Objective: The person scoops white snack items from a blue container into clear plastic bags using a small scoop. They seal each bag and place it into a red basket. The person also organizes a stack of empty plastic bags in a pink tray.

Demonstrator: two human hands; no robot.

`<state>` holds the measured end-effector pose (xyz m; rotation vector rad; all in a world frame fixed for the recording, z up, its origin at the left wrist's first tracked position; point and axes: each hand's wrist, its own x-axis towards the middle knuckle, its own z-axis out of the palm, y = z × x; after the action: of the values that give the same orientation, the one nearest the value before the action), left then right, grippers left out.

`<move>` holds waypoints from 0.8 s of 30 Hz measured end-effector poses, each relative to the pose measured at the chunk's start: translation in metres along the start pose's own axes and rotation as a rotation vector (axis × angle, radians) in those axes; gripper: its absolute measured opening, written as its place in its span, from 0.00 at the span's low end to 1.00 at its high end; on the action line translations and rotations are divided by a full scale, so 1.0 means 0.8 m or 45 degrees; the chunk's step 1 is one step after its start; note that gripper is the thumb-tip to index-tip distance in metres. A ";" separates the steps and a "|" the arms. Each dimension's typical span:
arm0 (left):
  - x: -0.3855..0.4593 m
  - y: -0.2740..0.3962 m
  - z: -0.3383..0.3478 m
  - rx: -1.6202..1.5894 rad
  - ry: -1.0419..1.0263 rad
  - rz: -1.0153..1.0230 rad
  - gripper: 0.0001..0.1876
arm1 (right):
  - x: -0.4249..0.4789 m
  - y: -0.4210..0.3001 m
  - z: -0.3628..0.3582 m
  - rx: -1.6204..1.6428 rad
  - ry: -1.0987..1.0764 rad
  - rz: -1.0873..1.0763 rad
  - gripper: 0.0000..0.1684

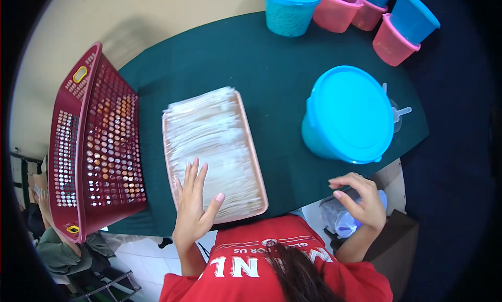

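Observation:
A pink tray [257,164] lies on the dark green tablecloth in front of me, filled with rows of thin white packets or sheets [211,137]; their exact kind cannot be told. Over the tray's lower left part is my left hand [196,207], palm down with fingers spread, at or just above the white stack and gripping nothing. My right hand [362,204] hovers by the table's near edge, fingers curved and thumb apart, with nothing in it. Just beyond it stands a large lidded blue plastic tub [353,111].
A tall maroon perforated plastic basket [111,145] with contents stands left. Stacked blue and pink lidded tubs [337,11] are at the back right. Clear plastic scoops or lids with handles [398,113] lie behind the large tub. A person's arm [59,227] shows at lower left; bags [341,219] sit below the table.

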<state>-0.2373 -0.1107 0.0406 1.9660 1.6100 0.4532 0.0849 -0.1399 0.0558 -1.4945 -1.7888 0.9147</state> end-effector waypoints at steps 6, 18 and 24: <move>0.005 0.062 0.061 -0.367 -0.034 0.079 0.29 | 0.012 0.032 -0.099 -0.601 0.134 -0.190 0.22; 0.049 0.160 0.131 -0.411 0.091 0.164 0.27 | 0.072 0.089 -0.138 -0.301 -0.750 -0.628 0.17; 0.053 0.184 0.155 -0.576 0.201 0.072 0.35 | 0.091 0.090 -0.148 -0.210 -1.083 -0.795 0.18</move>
<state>-0.0403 -0.1139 0.0285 1.6649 1.3921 0.9267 0.2098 -0.0462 0.0653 -0.5171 -2.7562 1.1597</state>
